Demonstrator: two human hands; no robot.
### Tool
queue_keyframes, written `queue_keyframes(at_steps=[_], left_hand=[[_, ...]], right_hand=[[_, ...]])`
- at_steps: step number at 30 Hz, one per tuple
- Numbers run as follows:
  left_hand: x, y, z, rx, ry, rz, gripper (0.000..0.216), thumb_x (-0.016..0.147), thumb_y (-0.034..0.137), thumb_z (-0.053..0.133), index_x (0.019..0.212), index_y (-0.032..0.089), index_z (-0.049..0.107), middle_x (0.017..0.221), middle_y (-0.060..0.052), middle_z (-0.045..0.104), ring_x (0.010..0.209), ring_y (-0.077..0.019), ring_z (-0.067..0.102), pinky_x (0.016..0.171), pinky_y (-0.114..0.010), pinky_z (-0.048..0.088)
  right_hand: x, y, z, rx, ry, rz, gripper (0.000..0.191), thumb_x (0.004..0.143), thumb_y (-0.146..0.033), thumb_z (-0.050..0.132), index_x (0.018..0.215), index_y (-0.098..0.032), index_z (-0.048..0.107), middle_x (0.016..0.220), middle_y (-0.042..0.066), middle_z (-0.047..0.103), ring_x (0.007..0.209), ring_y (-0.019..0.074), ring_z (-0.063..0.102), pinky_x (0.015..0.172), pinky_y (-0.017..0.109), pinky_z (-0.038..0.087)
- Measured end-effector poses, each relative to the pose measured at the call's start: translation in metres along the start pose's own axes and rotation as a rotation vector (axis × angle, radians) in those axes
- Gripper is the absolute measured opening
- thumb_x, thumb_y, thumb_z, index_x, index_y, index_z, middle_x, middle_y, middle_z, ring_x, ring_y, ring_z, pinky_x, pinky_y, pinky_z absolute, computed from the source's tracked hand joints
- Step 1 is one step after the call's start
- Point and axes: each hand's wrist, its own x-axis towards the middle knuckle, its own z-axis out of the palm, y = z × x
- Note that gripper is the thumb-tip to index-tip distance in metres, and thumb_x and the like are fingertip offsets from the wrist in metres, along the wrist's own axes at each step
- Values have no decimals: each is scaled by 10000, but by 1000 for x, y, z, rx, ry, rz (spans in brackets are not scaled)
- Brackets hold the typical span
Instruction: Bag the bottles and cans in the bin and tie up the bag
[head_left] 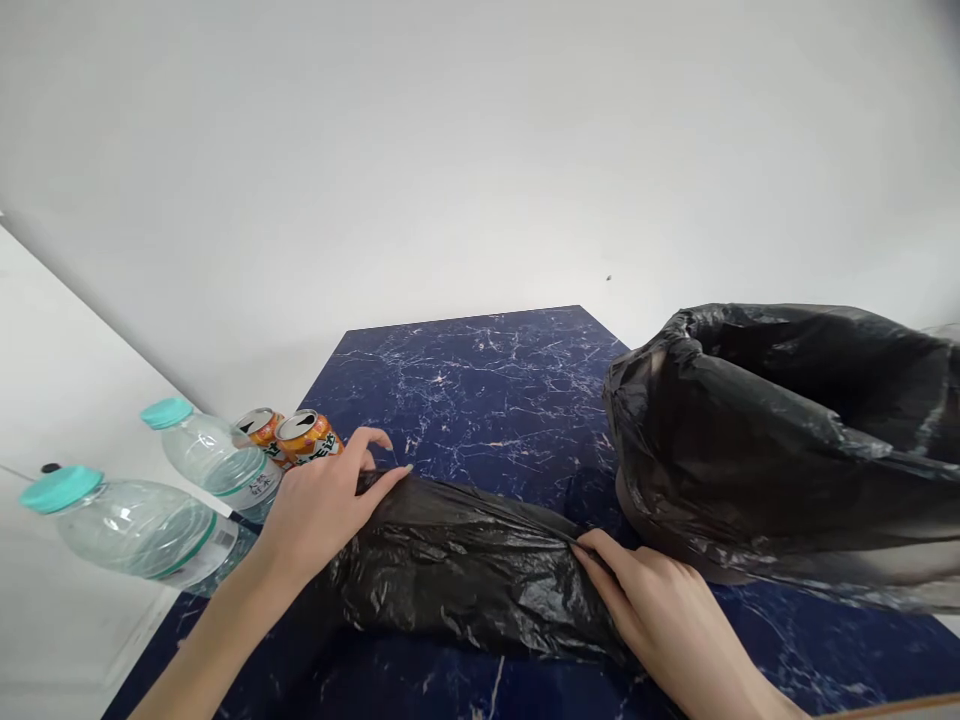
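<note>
A crumpled black plastic bag [457, 565] lies across the dark blue marbled table [487, 390] in front of me. My left hand [322, 505] rests on the bag's left end, fingers bent and pinching its edge. My right hand [652, 610] grips the bag's right end, fingers pressed together on the plastic. Two orange drink cans [304, 437] stand just beyond my left hand.
Two clear water bottles with teal caps [142, 525] [217, 455] stand at the table's left edge beside the cans. A bin lined with an open black bag [787, 450] stands at the right. White walls close in behind and on the left.
</note>
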Motion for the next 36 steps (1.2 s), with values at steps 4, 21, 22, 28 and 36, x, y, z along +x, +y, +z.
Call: queue_keyframes(at_steps=[4,21,22,28,36], left_hand=[[-1,23,6,71,341,229,264,1083,364,559,1267,185,624,1262,-139,720,1233,-331,677,1091,-491,498],[-44,48,73,-33,-220,539,638,1131,487,474,1702,258,304,1778,-45,318,1648,-317,290,1326,-565,354],[-44,48,75,-50,-205,539,651,1131,473,480,1711,257,279,1783,-44,305,1654,-308,274,1339,-556,333],[-44,49,76,-100,-204,513,728,1125,474,495,1745,311,150,1785,-43,288,1651,-302,276,1343,-560,316],[-64,15,72,-51,-310,402,752,1134,490,462,1748,363,46,1803,-7,195,1658,-326,236,1295,-583,388]], right_hand=[[-2,5,15,13,-57,67,298,1156,-294,323,1048,-243,597,596,-28,671,458,223,668,436,289,341],[-2,-44,-12,-40,233,-9,300,1103,-293,484,1349,-200,630,1307,158,755,1171,323,755,919,451,628],[-2,-54,-14,-34,252,-41,312,1093,-263,505,1367,-201,641,1406,145,715,1310,337,688,1037,491,594],[1,-70,18,-69,142,-248,488,1115,-374,523,1565,-190,553,1645,48,522,1501,354,525,1188,584,524],[0,-34,51,12,-257,-68,685,1121,-588,396,1727,-294,270,1751,50,247,1575,440,360,1164,730,486]])
